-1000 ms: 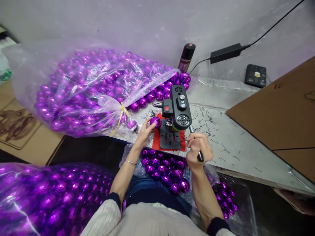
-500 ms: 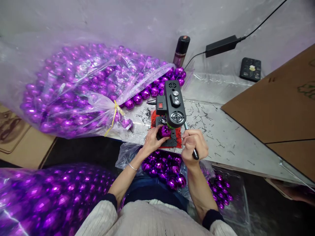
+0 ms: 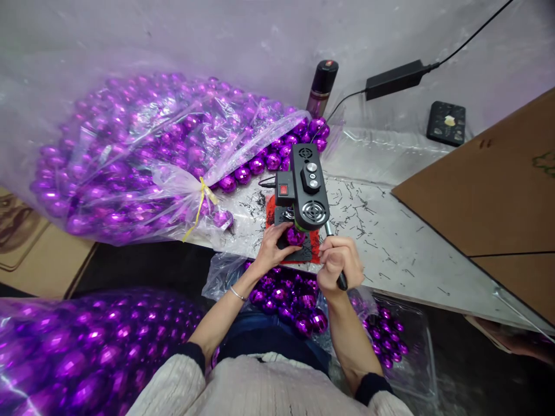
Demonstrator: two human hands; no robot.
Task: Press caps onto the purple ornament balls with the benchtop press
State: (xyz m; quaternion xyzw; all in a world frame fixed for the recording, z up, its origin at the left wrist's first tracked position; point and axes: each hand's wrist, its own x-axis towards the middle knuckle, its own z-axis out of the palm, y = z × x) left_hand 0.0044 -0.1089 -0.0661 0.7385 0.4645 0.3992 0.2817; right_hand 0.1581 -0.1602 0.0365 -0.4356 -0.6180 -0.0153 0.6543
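Note:
Between the thumb and fingers of my left hand (image 3: 273, 247) is a shiny purple faceted ball ornament (image 3: 295, 236), held at the lower front of a black bench press machine (image 3: 310, 188). Part of the ball is hidden under the machine's head. My right hand (image 3: 341, 263) is wrapped round the lever handle (image 3: 342, 282) on the machine's right side. Under the machine's base lies a red sheet (image 3: 315, 245) on the white table. A red switch (image 3: 283, 189) shows on a small box at the machine's left.
A tied clear bag of purple balls (image 3: 143, 156) fills the table's left. Loose balls (image 3: 243, 174) lie beside it. A spray can (image 3: 322, 86), power adapter (image 3: 394, 79) and dark case (image 3: 446, 122) stand behind. Cardboard (image 3: 485, 179) juts in at right. More balls (image 3: 290, 297) rest at my lap.
My left hand and the ball have shifted slightly to the right, under the machine's head. My right hand has come slightly down and left, still gripping the lever.

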